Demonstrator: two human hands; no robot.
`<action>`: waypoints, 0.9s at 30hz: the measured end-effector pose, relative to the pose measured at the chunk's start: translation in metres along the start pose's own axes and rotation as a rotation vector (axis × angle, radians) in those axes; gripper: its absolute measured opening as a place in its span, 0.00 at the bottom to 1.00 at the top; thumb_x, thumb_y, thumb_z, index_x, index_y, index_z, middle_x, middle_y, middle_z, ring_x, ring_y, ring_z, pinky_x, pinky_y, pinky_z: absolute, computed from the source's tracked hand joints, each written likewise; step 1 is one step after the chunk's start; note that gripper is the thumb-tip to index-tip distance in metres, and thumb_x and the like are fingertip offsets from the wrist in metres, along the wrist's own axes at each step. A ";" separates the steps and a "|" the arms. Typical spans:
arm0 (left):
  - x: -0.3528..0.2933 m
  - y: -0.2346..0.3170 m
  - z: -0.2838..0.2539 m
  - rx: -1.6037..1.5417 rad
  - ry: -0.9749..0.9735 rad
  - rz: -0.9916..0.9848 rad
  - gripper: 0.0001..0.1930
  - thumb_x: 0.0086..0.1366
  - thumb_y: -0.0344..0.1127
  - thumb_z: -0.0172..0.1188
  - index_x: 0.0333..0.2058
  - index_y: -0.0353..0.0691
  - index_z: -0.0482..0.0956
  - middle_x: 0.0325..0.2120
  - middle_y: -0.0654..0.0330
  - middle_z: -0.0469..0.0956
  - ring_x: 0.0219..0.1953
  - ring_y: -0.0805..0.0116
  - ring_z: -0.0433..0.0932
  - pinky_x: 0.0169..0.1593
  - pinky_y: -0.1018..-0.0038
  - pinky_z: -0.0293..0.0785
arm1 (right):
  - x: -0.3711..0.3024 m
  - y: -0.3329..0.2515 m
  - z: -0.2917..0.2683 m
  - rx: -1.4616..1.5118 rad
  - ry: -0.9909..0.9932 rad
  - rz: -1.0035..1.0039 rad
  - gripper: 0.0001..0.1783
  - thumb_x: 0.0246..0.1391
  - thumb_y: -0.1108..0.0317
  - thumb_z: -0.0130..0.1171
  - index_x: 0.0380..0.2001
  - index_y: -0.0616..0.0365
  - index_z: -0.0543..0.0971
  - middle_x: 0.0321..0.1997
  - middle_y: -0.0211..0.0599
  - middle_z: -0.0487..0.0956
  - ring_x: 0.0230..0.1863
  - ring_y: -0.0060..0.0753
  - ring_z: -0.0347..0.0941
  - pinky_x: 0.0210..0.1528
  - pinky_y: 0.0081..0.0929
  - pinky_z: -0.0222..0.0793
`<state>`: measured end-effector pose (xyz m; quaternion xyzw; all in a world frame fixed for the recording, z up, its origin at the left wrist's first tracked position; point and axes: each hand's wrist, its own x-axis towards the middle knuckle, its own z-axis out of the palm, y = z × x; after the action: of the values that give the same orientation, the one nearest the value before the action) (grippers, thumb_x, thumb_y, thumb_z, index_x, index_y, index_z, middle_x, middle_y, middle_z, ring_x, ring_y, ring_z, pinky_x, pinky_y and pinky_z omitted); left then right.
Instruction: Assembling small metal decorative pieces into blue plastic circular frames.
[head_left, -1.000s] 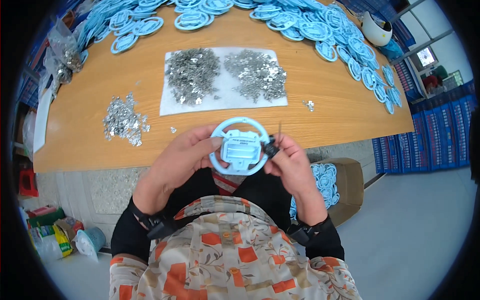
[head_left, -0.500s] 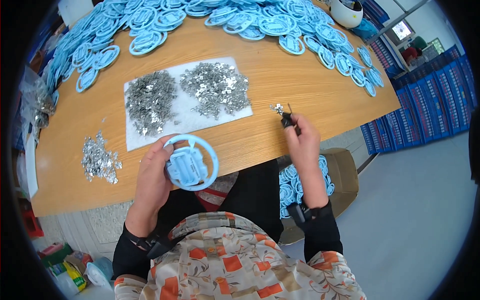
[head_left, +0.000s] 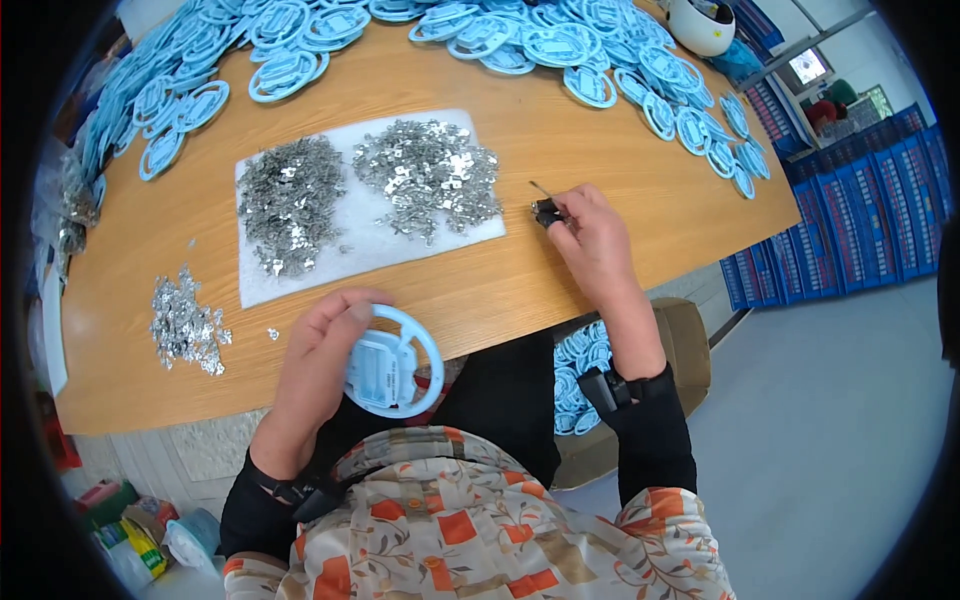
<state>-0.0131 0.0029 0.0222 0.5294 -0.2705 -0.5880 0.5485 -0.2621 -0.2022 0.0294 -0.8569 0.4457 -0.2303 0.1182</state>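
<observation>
My left hand [head_left: 322, 352] is closed on the left rim of a light-blue plastic steering wheel [head_left: 432, 372], holding it tilted just off the table's front edge. Fingers of my right hand [head_left: 592, 240] wrap round a small black-handled tool with a thin metal tip [head_left: 541, 189]. It is held low over the table, right of the white foam sheet [head_left: 350, 262]. Its exact kind is hidden by my fingers. Two heaps of small metal clips, a left heap [head_left: 290, 205] and a right heap [head_left: 430, 180], lie on the sheet.
More metal pieces [head_left: 185, 325] lie at the table's left, with a stray one [head_left: 273, 334] nearer my left hand. Blue wheels [head_left: 555, 45] are piled along the far edge. A cardboard box [head_left: 690, 350] of blue parts stands below the table at right, near blue stacks [head_left: 850, 215].
My right hand has moved left and slightly up with the tool, whose tip now points up-left; the few clips there are now mostly covered. The steering wheel has shifted slightly down and right.
</observation>
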 end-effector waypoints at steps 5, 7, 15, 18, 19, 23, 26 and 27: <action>0.016 0.007 0.029 0.195 -0.115 0.120 0.12 0.72 0.39 0.53 0.44 0.37 0.78 0.32 0.67 0.79 0.35 0.81 0.77 0.39 0.82 0.73 | -0.017 -0.051 -0.015 0.323 -0.120 -0.024 0.12 0.42 0.78 0.61 0.34 0.62 0.78 0.32 0.40 0.73 0.33 0.39 0.73 0.34 0.31 0.69; 0.026 0.011 0.043 0.225 -0.142 0.109 0.12 0.71 0.39 0.54 0.43 0.37 0.78 0.32 0.67 0.79 0.35 0.82 0.76 0.40 0.82 0.73 | -0.029 -0.065 -0.017 0.334 -0.096 -0.124 0.13 0.40 0.77 0.63 0.34 0.63 0.77 0.33 0.39 0.73 0.33 0.38 0.74 0.34 0.30 0.70; 0.022 0.013 0.041 0.272 -0.158 0.142 0.10 0.71 0.38 0.55 0.40 0.37 0.77 0.31 0.67 0.79 0.35 0.83 0.75 0.40 0.81 0.73 | -0.047 -0.080 -0.014 0.578 -0.146 -0.098 0.13 0.40 0.79 0.61 0.34 0.65 0.76 0.32 0.35 0.73 0.29 0.28 0.71 0.31 0.23 0.67; 0.017 0.011 0.039 0.270 -0.151 0.174 0.10 0.70 0.38 0.56 0.38 0.37 0.77 0.30 0.68 0.79 0.34 0.84 0.75 0.38 0.82 0.73 | -0.054 -0.084 -0.010 0.751 -0.204 0.097 0.11 0.43 0.79 0.59 0.35 0.66 0.76 0.31 0.29 0.71 0.28 0.18 0.66 0.31 0.17 0.64; 0.015 0.013 0.040 0.272 -0.155 0.173 0.10 0.70 0.38 0.56 0.38 0.37 0.77 0.30 0.68 0.79 0.34 0.84 0.75 0.38 0.82 0.73 | -0.056 -0.087 -0.009 0.806 -0.251 0.148 0.11 0.45 0.79 0.58 0.35 0.67 0.75 0.30 0.26 0.70 0.29 0.14 0.63 0.31 0.15 0.62; 0.008 0.013 0.039 0.277 -0.127 0.227 0.12 0.70 0.39 0.57 0.37 0.34 0.78 0.26 0.65 0.81 0.30 0.81 0.77 0.34 0.79 0.75 | -0.058 -0.097 -0.004 0.900 -0.314 0.244 0.09 0.47 0.78 0.57 0.35 0.65 0.76 0.29 0.22 0.70 0.30 0.11 0.62 0.32 0.14 0.61; 0.005 0.013 0.035 0.303 -0.108 0.250 0.12 0.70 0.39 0.57 0.37 0.34 0.78 0.26 0.64 0.82 0.30 0.82 0.78 0.34 0.79 0.75 | -0.055 -0.104 -0.002 1.030 -0.374 0.316 0.10 0.47 0.78 0.57 0.36 0.64 0.76 0.29 0.20 0.70 0.31 0.10 0.63 0.32 0.14 0.61; 0.004 0.013 0.034 0.304 -0.107 0.240 0.12 0.70 0.39 0.56 0.37 0.34 0.78 0.26 0.63 0.82 0.31 0.82 0.77 0.35 0.79 0.75 | -0.054 -0.103 0.000 1.071 -0.379 0.319 0.10 0.48 0.79 0.56 0.36 0.64 0.76 0.29 0.20 0.70 0.31 0.10 0.64 0.33 0.13 0.61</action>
<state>-0.0388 -0.0127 0.0423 0.5382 -0.4461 -0.4982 0.5130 -0.2154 -0.0989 0.0561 -0.6266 0.3616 -0.2457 0.6452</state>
